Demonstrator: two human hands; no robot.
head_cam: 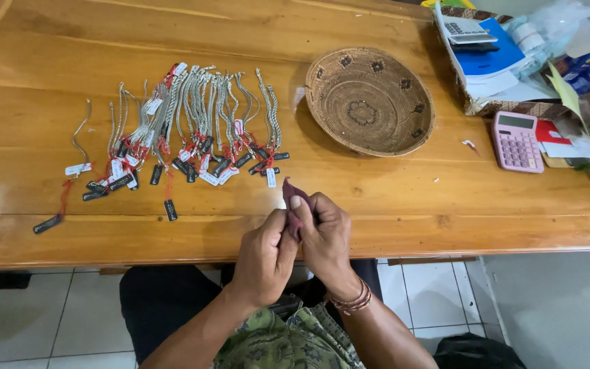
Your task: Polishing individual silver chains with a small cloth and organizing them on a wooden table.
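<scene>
Both hands, left (262, 254) and right (327, 236), pinch a maroon cloth (293, 205). Bracelets (186, 123) lie at eleven o'clock, a basket (414, 109) at one.

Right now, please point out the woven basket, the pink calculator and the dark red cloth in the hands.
woven basket (370, 102), head view, centre of its inner bottom.
pink calculator (516, 142), head view, its keypad.
dark red cloth (292, 191), head view, upper tip above the fingers.

Bare wooden table (390, 188) lay open ahead of the hands, between the row of tagged silver chains (186, 126) on the left and the woven basket (370, 101) just right. Further right, a pink calculator (516, 141) and a heap of papers (513, 61) blocked the far corner.
</scene>
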